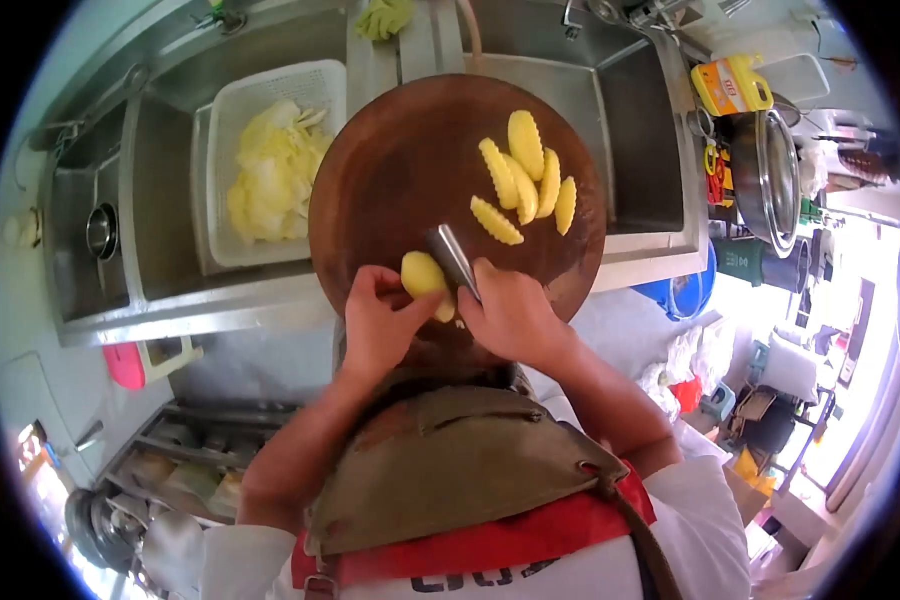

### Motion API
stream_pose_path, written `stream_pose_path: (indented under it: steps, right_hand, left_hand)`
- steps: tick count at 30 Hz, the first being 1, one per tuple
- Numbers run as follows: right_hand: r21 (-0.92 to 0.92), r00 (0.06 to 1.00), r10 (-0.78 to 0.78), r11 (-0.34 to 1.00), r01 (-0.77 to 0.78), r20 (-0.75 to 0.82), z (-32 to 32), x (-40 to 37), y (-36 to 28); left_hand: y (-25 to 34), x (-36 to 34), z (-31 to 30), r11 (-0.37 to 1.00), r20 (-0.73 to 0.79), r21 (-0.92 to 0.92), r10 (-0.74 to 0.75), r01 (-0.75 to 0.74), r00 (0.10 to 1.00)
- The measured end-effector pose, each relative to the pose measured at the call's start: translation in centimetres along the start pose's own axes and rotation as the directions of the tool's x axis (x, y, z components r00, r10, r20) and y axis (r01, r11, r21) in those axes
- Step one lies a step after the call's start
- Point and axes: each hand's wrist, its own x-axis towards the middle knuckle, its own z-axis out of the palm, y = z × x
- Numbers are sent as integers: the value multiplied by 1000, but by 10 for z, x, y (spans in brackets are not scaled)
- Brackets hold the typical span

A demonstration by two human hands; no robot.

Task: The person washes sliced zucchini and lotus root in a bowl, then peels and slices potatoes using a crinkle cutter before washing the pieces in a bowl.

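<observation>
My left hand (378,322) is closed on a peeled yellow potato (424,275), its fingers and thumb pressed against the side and near end. In my right hand (515,314) is a crinkle cutter (452,258) with a shiny metal blade, standing close along the potato's right side; its handle is hidden in my grip. Both hands are over the near edge of a round brown wooden chopping board (390,170). Several potato wedges (523,188) with wavy-cut edges lie in a loose group on the far right of the board.
The board sits across a steel double sink (175,180). A white basket (320,80) of pale yellow leafy pieces (275,180) stands in the left basin. A green cloth (383,18) lies behind the board. At right are a yellow jug (732,86) and a large metal pot (773,180).
</observation>
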Motion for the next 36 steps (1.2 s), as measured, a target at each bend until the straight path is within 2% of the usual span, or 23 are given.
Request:
stream_pose_path:
  steps: [2,3,6,9,12,16,19,21,23,27,30,33,36]
  right_hand:
    - [-13,1000,-26,1000,25,-17,3,-1,0]
    - [-23,999,-26,999,26,-35,4,1,0]
    - [-49,998,-49,998,46,-50,4,5,3]
    - [-78,998,-51,996,48,-36,7,5,4]
    - [-94,1000,-11,996,11,-1,5,7,0]
    - [-116,999,37,993,-36,12,-1,2,-6]
    - [-127,997,43,991,-51,-67,-24,-13,-30]
    - [-220,1000,-7,975,3,-16,-29,-19,-43]
    - [-271,998,-67,960,65,5,-21,-22,-41]
    - [-263,999,-13,964,26,50,-21,-19,-45]
    - [-295,995,-8,955,36,96,-23,-18,-45]
    - [-330,992,5,943,38,127,-23,-18,-44]
    - [-360,989,-19,930,70,144,-21,-18,-41]
  left_hand:
    - [-6,6,-1,984,47,-138,-110,116,993]
    - [-14,6,1,975,43,-210,-60,68,997]
    - [-19,11,6,984,49,-176,25,-16,998]
    - [-6,16,9,939,128,-292,-147,179,981]
    - [-8,23,16,794,197,-527,-233,304,952]
    - [-10,25,20,861,142,-442,-211,252,967]
    - [-10,26,21,888,116,-408,-178,211,977]
    - [-15,27,25,886,113,-418,-170,203,979]
    - [-8,26,24,926,62,-349,-131,145,989]
    - [-13,28,22,966,10,-253,-52,53,999]
    - [-15,29,21,968,21,-245,-53,57,998]
    - [-4,28,18,940,42,-326,-91,99,995]
    - [-14,28,20,954,50,-292,-61,73,997]
